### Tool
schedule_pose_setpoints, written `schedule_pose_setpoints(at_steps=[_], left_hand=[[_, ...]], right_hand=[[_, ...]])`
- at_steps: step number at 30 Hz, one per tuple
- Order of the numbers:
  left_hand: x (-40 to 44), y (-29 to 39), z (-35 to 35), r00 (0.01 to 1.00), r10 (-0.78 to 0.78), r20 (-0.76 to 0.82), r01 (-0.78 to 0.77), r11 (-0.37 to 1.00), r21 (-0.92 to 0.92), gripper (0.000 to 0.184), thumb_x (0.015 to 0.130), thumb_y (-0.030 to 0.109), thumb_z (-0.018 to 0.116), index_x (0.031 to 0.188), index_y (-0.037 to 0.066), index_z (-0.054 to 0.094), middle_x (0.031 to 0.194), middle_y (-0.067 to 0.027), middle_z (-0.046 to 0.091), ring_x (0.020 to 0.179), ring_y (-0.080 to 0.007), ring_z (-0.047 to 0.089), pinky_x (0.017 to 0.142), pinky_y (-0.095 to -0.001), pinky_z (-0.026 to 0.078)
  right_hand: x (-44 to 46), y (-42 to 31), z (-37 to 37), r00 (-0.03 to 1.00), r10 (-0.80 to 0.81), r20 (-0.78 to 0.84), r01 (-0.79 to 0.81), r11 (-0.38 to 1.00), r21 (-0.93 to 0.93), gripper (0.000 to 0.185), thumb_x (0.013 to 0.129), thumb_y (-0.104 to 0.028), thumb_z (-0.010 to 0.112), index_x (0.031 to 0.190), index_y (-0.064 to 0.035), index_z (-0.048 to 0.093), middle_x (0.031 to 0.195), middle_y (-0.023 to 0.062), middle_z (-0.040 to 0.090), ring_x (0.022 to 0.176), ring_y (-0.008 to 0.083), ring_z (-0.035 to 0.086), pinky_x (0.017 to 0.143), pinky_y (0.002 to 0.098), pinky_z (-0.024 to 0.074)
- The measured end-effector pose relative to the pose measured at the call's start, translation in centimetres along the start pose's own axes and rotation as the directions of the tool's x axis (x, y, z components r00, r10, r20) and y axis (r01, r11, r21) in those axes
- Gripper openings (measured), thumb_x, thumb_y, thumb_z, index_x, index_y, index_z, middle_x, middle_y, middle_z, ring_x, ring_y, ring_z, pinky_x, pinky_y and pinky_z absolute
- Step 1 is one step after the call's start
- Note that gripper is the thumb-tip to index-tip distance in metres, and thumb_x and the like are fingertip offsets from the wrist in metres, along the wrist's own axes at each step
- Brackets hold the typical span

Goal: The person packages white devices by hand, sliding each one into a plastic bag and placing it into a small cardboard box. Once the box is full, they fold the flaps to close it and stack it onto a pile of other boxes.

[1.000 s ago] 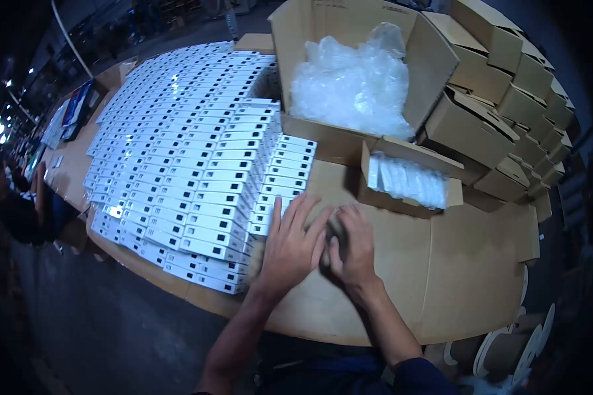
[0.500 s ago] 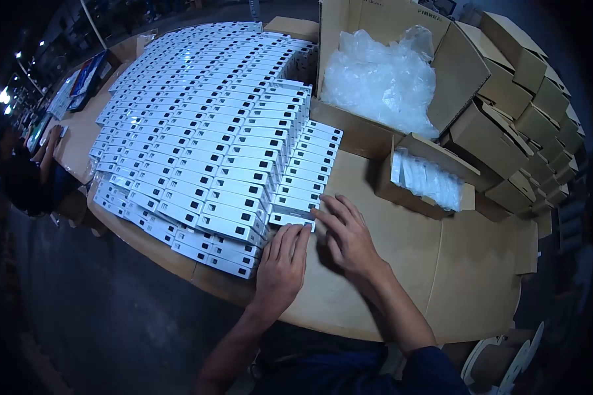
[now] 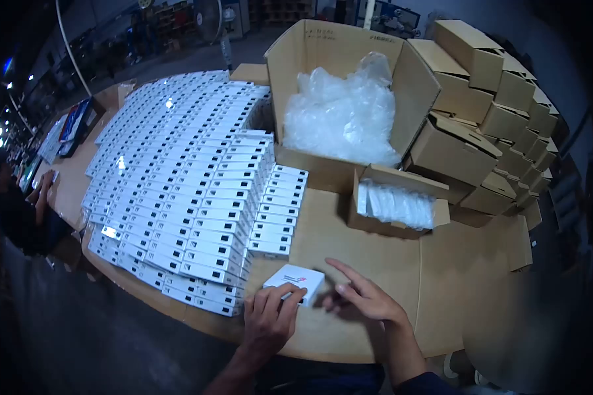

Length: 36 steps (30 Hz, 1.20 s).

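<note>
A small flat white box (image 3: pixel 295 276) with a printed mark on top lies on the brown tabletop in front of me. My left hand (image 3: pixel 270 319) has its fingers curled over the box's near left edge, gripping it. Just right of the box is my right hand (image 3: pixel 366 297), its fingers apart and nothing in them. Behind and left of the box stand rows of similar white boxes (image 3: pixel 197 191), packed closely in stacks. One shorter row (image 3: pixel 280 210) runs along their right side.
A large open carton (image 3: pixel 323 174) holds clear plastic bags. Before it, a smaller open carton (image 3: pixel 382 226) contains clear plastic-wrapped packets. Many brown cartons (image 3: pixel 454 155) are piled at the right. Another person (image 3: pixel 23 210) sits at the table's far left.
A white box has come away from the near end of the short row and now lies flat nearer me, under my left hand. My right hand has moved off the row. The view has tilted up.
</note>
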State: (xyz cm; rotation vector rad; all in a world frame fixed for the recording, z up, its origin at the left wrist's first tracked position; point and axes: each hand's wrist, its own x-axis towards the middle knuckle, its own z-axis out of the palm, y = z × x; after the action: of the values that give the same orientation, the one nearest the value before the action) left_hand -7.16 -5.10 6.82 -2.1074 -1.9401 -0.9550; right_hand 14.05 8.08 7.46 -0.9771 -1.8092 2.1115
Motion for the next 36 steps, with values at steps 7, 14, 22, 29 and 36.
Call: schedule_pose_setpoints(at_steps=[7, 14, 22, 29, 36], left_hand=[[9.4, 3.1, 1.2, 0.964, 0.247, -0.102, -0.259, 0.957, -0.132, 0.036, 0.083, 0.012, 0.070, 0.119, 0.009, 0.073, 0.119, -0.0038, 0.063, 0.114, -0.0300, 0.057, 0.095, -0.0571, 0.048], [21.5, 0.8, -2.0, 0.973, 0.229, 0.039, -0.186, 0.868, -0.460, 0.032, 0.083, 0.007, 0.079, 0.113, 0.001, 0.069, 0.114, -0.0153, 0.069, 0.098, -0.0317, 0.067, 0.090, -0.0404, 0.054], [44.9, -7.9, 7.8, 0.991, 0.095, -0.093, -0.114, 0.966, -0.231, 0.032, 0.081, 0.014, 0.082, 0.107, -0.002, 0.075, 0.099, -0.0221, 0.075, 0.093, -0.0347, 0.073, 0.087, -0.0407, 0.057], [50.9, -10.4, 15.2, 0.988, 0.108, 0.109, -0.098, 0.991, -0.091, 0.035, 0.080, 0.025, 0.085, 0.102, -0.002, 0.077, 0.100, -0.0248, 0.076, 0.095, -0.0385, 0.074, 0.088, -0.0454, 0.056], [52.0, -11.9, 12.1, 0.973, -0.115, -0.199, -0.002, 0.861, -0.508, 0.027, 0.091, 0.019, 0.070, 0.111, 0.000, 0.069, 0.080, -0.0140, 0.073, 0.077, -0.0251, 0.072, 0.075, -0.0381, 0.055]], right_hand=[[2.2, -2.1, -3.0, 0.926, -0.370, -0.066, 0.375, 0.897, 0.234, 0.050, 0.113, -0.035, 0.043, 0.154, -0.0066, 0.043, 0.125, 0.0092, 0.063, 0.111, 0.0151, 0.064, 0.090, 0.0353, 0.0582], [6.4, -8.6, -8.1, 0.891, -0.354, -0.285, 0.437, 0.838, 0.325, 0.018, 0.108, -0.012, 0.055, 0.120, 0.0007, 0.061, 0.116, 0.0089, 0.062, 0.099, 0.0175, 0.068, 0.083, 0.0353, 0.0661], [14.5, -18.6, -19.2, 0.463, -0.643, -0.611, 0.420, 0.766, -0.488, 0.025, 0.091, 0.000, 0.059, 0.112, -0.0037, 0.073, 0.101, 0.0117, 0.063, 0.086, 0.0187, 0.062, 0.081, 0.0361, 0.0622], [18.7, -20.6, -21.4, 0.144, -0.754, -0.641, 0.218, 0.656, -0.723, 0.045, 0.082, -0.006, 0.064, 0.127, -0.0117, 0.071, 0.124, 0.0236, 0.059, 0.112, 0.0395, 0.061, 0.100, 0.0455, 0.0492], [20.4, -22.4, -22.4, 0.134, -0.749, -0.649, 0.259, 0.659, -0.706, 0.048, 0.081, -0.014, 0.071, 0.129, -0.0072, 0.070, 0.125, 0.0247, 0.060, 0.115, 0.0396, 0.063, 0.102, 0.0459, 0.0496]])
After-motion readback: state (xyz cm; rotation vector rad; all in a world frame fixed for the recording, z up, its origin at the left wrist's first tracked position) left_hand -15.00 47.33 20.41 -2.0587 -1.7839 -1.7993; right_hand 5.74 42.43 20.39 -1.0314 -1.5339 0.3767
